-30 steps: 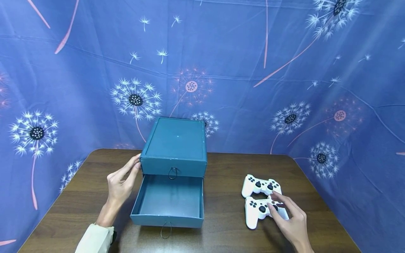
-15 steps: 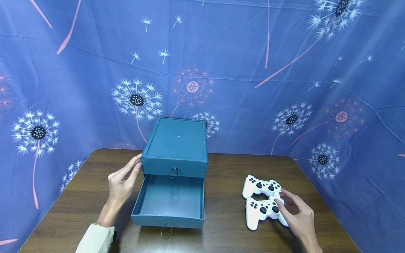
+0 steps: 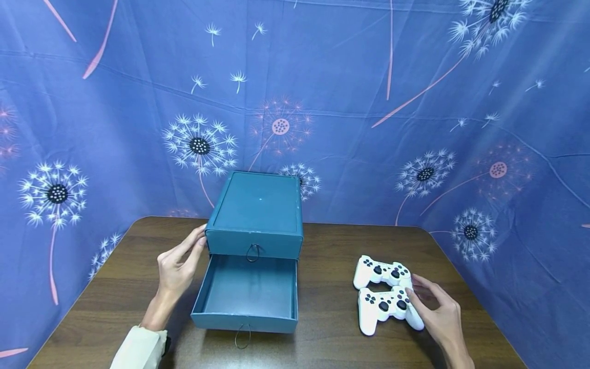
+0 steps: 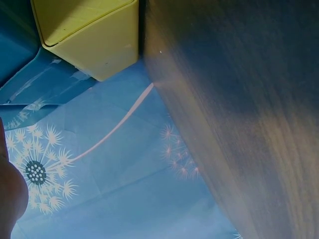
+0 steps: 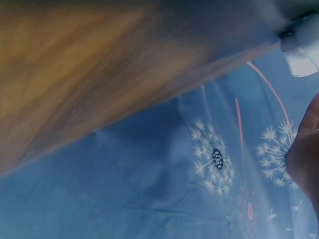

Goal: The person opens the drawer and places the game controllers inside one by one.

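Note:
My left hand [image 3: 177, 264] rests its fingertips against the left side of a teal two-drawer box [image 3: 255, 202]. Below the shut upper drawer, the lower drawer [image 3: 244, 289] stands pulled out, its inside bare. Two white game controllers [image 3: 392, 305] lie on the table to the right, one behind the other. My right hand [image 3: 442, 312] is at their right end, with thumb and forefinger apart beside the handles. Whether it touches both controllers cannot be told. In the right wrist view, part of a white controller [image 5: 301, 57] shows in the upper corner, next to blurred fingers.
The brown wooden table [image 3: 332, 287] bears everything. A blue dandelion-print cloth [image 3: 341, 154] hangs close behind and along the sides. Thin ring pulls [image 3: 252, 252] sit on the drawer fronts. A yellow surface [image 4: 97, 42] shows beside the teal box in the left wrist view.
My right hand has shifted right, from over the nearer controller's buttons to the controllers' right end. The nearer controller's right handle is more visible. My left hand and the box stay put.

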Action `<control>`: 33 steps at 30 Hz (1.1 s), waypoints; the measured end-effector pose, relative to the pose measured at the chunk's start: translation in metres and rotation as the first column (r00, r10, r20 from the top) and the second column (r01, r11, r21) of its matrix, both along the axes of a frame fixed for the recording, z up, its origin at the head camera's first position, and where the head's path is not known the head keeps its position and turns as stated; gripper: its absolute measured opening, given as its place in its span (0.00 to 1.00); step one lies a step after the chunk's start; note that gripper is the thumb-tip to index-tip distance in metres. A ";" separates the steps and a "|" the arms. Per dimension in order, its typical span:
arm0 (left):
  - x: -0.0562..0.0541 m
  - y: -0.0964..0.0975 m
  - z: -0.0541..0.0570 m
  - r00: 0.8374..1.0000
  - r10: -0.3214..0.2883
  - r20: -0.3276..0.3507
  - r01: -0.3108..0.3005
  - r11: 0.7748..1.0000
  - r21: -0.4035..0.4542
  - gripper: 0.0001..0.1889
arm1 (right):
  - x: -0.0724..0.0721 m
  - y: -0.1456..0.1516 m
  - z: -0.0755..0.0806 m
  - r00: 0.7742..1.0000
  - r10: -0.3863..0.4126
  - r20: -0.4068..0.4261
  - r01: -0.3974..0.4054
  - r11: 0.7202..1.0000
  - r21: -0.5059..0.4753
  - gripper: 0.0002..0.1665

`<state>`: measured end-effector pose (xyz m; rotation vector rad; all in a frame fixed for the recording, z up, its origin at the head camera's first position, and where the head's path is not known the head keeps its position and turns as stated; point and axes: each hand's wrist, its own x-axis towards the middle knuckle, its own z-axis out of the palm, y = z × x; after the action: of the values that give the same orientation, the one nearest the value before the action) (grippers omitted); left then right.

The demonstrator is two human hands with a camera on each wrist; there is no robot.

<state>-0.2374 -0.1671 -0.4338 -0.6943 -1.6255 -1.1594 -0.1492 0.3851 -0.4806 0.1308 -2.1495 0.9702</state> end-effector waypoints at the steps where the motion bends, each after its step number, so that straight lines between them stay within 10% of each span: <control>1: 0.000 0.000 0.000 1.000 -0.001 0.002 0.001 1.000 0.000 0.19 | 0.000 0.001 -0.001 1.000 -0.004 0.007 0.004 1.000 0.001 0.28; 33: 0.003 0.003 0.004 1.000 0.005 -0.015 -0.005 1.000 -0.002 0.18 | -0.008 0.025 -0.021 0.951 -0.203 0.234 0.157 0.967 0.200 0.21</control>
<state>-0.2342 -0.1644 -0.4298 -0.6986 -1.6153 -1.1462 -0.1574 0.4100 -0.5012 -0.1087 -2.4327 0.7170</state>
